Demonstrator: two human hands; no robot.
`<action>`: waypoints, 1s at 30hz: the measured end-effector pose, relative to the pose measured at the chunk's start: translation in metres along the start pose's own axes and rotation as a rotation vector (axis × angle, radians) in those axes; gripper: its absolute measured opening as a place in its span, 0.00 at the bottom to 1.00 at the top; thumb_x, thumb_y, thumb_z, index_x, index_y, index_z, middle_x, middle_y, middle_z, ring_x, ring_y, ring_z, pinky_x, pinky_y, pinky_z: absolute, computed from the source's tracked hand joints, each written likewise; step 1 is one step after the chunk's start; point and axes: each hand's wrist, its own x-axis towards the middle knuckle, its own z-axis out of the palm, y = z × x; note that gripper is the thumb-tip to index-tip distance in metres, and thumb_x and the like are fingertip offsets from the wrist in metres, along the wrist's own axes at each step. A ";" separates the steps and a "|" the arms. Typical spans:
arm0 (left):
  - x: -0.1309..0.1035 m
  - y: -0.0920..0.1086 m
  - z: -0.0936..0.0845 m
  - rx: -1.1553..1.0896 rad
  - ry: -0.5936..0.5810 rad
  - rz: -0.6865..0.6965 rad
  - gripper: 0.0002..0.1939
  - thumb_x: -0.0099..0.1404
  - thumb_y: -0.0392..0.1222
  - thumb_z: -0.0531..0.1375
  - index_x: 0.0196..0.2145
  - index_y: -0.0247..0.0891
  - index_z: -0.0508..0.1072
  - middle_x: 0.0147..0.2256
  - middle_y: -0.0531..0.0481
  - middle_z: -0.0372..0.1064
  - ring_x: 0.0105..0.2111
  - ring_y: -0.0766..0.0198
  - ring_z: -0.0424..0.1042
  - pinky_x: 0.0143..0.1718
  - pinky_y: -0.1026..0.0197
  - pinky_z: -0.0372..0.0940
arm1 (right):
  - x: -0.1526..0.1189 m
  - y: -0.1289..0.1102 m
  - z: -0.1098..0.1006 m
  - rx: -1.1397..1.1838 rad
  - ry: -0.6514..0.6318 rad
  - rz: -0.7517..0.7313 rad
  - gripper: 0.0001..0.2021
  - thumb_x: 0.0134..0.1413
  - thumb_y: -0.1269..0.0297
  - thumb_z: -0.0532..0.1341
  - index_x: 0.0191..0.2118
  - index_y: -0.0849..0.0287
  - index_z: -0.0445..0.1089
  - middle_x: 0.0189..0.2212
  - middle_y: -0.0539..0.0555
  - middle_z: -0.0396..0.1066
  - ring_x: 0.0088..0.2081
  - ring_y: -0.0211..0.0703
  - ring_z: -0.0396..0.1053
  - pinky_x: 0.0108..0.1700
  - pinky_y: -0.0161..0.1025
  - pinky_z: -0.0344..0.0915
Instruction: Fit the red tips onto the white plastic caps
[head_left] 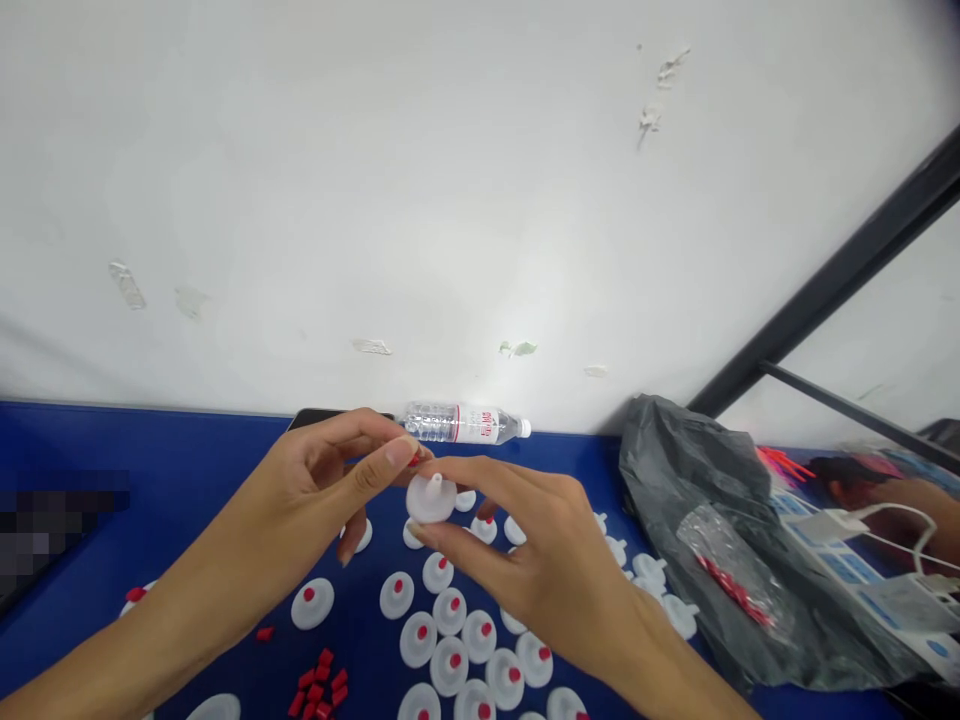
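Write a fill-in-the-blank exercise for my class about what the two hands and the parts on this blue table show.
1. The right hand holds a white cap whose nozzle has no ____ plug yet.
2. The left hand pinches a small red plug between thumb and ____.
3. The water bottle at the wall lies on its ____.
4. Loose red plugs lie on a ____ table.

Missing words: red; forefinger; side; blue

a water bottle (465,423) lies by the white wall (450,200), a grey plastic bag (675,500) to its right.
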 end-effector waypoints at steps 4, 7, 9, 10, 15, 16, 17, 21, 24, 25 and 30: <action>-0.003 -0.001 -0.003 0.044 0.041 0.035 0.20 0.72 0.66 0.71 0.43 0.47 0.86 0.39 0.52 0.85 0.20 0.72 0.68 0.21 0.68 0.69 | 0.000 -0.002 -0.005 -0.097 -0.004 0.009 0.14 0.73 0.63 0.72 0.60 0.51 0.82 0.50 0.48 0.88 0.45 0.43 0.87 0.43 0.40 0.80; -0.004 -0.003 -0.002 -0.015 0.022 0.026 0.19 0.71 0.65 0.73 0.43 0.47 0.86 0.40 0.53 0.85 0.20 0.74 0.69 0.20 0.71 0.67 | -0.002 -0.003 -0.004 -0.135 -0.038 -0.003 0.16 0.74 0.62 0.71 0.63 0.49 0.82 0.51 0.50 0.86 0.47 0.47 0.86 0.45 0.45 0.82; -0.004 -0.002 -0.001 -0.032 0.013 0.017 0.19 0.71 0.65 0.73 0.43 0.47 0.86 0.40 0.53 0.85 0.20 0.74 0.69 0.20 0.72 0.66 | -0.003 -0.003 -0.002 -0.141 -0.024 -0.018 0.14 0.74 0.62 0.71 0.61 0.51 0.83 0.50 0.50 0.86 0.46 0.46 0.86 0.45 0.45 0.82; -0.003 -0.002 0.000 -0.028 0.007 0.013 0.19 0.71 0.64 0.73 0.43 0.47 0.86 0.41 0.53 0.85 0.20 0.74 0.69 0.20 0.72 0.66 | -0.003 -0.003 -0.002 -0.144 -0.016 -0.022 0.13 0.74 0.62 0.71 0.60 0.52 0.83 0.49 0.50 0.86 0.46 0.45 0.86 0.45 0.45 0.82; -0.003 -0.002 -0.001 -0.011 0.023 0.020 0.19 0.72 0.66 0.72 0.43 0.48 0.86 0.40 0.54 0.84 0.18 0.74 0.68 0.19 0.71 0.66 | 0.000 -0.003 -0.003 -0.155 -0.009 0.010 0.13 0.75 0.63 0.69 0.60 0.51 0.83 0.49 0.50 0.86 0.46 0.45 0.86 0.42 0.43 0.80; -0.003 -0.002 -0.002 -0.010 0.024 0.019 0.19 0.71 0.66 0.73 0.43 0.48 0.86 0.40 0.54 0.84 0.18 0.75 0.68 0.20 0.71 0.66 | 0.000 -0.002 -0.003 -0.156 -0.005 0.013 0.13 0.75 0.63 0.69 0.60 0.52 0.83 0.49 0.50 0.86 0.46 0.45 0.86 0.42 0.43 0.79; -0.004 -0.003 -0.002 -0.010 0.023 0.013 0.18 0.71 0.65 0.73 0.43 0.48 0.86 0.39 0.54 0.84 0.19 0.75 0.68 0.20 0.72 0.66 | 0.001 -0.002 -0.003 -0.156 -0.007 0.013 0.13 0.74 0.62 0.69 0.60 0.52 0.83 0.49 0.50 0.86 0.46 0.45 0.86 0.42 0.43 0.79; -0.007 -0.005 -0.002 -0.027 0.008 -0.007 0.17 0.70 0.63 0.75 0.43 0.49 0.86 0.38 0.55 0.83 0.19 0.74 0.68 0.20 0.71 0.66 | 0.000 -0.001 -0.002 -0.163 0.014 -0.031 0.12 0.74 0.63 0.70 0.58 0.54 0.83 0.48 0.51 0.86 0.44 0.45 0.86 0.43 0.42 0.81; -0.007 -0.003 -0.004 -0.069 -0.023 -0.007 0.16 0.69 0.63 0.76 0.41 0.50 0.86 0.39 0.56 0.83 0.21 0.76 0.65 0.21 0.73 0.65 | 0.001 -0.001 -0.001 -0.179 0.076 -0.093 0.10 0.73 0.66 0.72 0.56 0.55 0.83 0.48 0.51 0.87 0.45 0.43 0.86 0.46 0.40 0.82; -0.006 -0.002 -0.005 -0.114 -0.040 -0.020 0.16 0.69 0.63 0.76 0.41 0.51 0.85 0.41 0.56 0.83 0.23 0.75 0.66 0.22 0.73 0.64 | 0.001 -0.001 -0.001 -0.184 0.100 -0.118 0.10 0.72 0.68 0.72 0.56 0.56 0.83 0.48 0.51 0.87 0.46 0.42 0.86 0.46 0.38 0.82; -0.004 -0.001 -0.006 -0.440 -0.270 -0.210 0.27 0.63 0.65 0.80 0.56 0.57 0.86 0.53 0.51 0.84 0.45 0.60 0.81 0.43 0.65 0.81 | 0.003 -0.004 -0.001 -0.209 0.207 -0.283 0.15 0.73 0.71 0.72 0.61 0.54 0.77 0.47 0.49 0.90 0.42 0.39 0.85 0.46 0.40 0.83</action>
